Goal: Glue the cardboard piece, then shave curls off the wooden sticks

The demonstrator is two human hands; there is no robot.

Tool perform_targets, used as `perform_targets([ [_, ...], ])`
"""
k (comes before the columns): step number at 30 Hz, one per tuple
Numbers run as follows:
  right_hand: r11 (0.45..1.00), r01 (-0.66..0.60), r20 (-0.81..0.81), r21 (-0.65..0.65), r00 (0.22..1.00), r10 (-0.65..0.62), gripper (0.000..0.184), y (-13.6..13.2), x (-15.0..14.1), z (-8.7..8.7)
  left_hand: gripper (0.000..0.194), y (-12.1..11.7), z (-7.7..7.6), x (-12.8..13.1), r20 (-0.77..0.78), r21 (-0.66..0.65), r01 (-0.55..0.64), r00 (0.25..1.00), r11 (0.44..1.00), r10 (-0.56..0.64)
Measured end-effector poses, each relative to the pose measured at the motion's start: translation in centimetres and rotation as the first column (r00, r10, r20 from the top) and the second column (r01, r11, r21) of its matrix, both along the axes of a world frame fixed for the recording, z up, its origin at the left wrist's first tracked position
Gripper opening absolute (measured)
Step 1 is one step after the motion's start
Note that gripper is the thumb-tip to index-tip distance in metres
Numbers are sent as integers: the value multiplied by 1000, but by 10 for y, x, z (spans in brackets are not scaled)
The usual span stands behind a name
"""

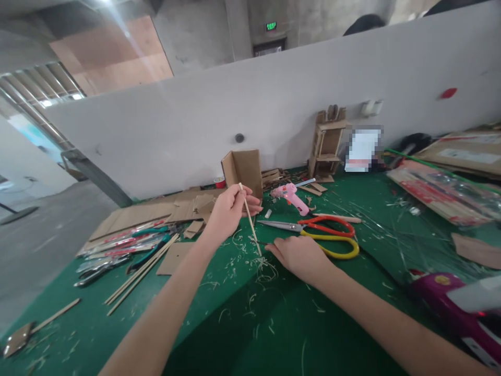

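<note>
A thin wooden stick [251, 223] slants down toward the table, its upper part pinched between the thumb and fingers of my left hand [228, 211]. Close to the stick's lower end is my right hand [300, 256], palm down with fingers closed. From those fingers a thin dark blade-like piece [262, 242] pokes out and meets the stick; most of it is hidden. Curly wood shavings [266, 269] lie beneath the stick's tip. Scissors [309, 227] with one red and one yellow handle lie just beyond my right hand.
A pink glue gun [291, 197] lies behind the scissors. Folded cardboard [248, 175] and a small cardboard shelf [329, 141] stand by the wall. Wooden sticks [143, 274] and packaged tools [129, 240] lie left. A purple device [450, 303] sits right, plastic-wrapped packs [442, 193] behind it.
</note>
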State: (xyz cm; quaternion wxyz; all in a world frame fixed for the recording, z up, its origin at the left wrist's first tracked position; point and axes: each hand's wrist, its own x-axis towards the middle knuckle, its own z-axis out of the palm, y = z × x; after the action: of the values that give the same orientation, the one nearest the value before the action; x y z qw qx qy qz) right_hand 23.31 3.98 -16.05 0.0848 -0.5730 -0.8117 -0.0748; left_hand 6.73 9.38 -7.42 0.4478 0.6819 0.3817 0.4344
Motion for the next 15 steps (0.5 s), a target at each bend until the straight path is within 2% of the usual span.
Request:
perform_targets([
  [3,999,25,24,-36,999,-24,48,-1,-2,2,15,1,0,0,-1,12,-1,1000,1000,1],
  [10,987,-6,128,-162,991,27,43,-8,-9,10,18,-2,5,0,-48,23,-28,998,999,29],
  [12,990,-21,125,-141,991,39,44,-10,-7,10,19,-3,7,0,-69,18,-20,997,1000,21],
  [15,1000,-17,72,-11,997,18,46,-9,-1,10,20,-4,6,-1,-98,24,-19,995,1000,21],
])
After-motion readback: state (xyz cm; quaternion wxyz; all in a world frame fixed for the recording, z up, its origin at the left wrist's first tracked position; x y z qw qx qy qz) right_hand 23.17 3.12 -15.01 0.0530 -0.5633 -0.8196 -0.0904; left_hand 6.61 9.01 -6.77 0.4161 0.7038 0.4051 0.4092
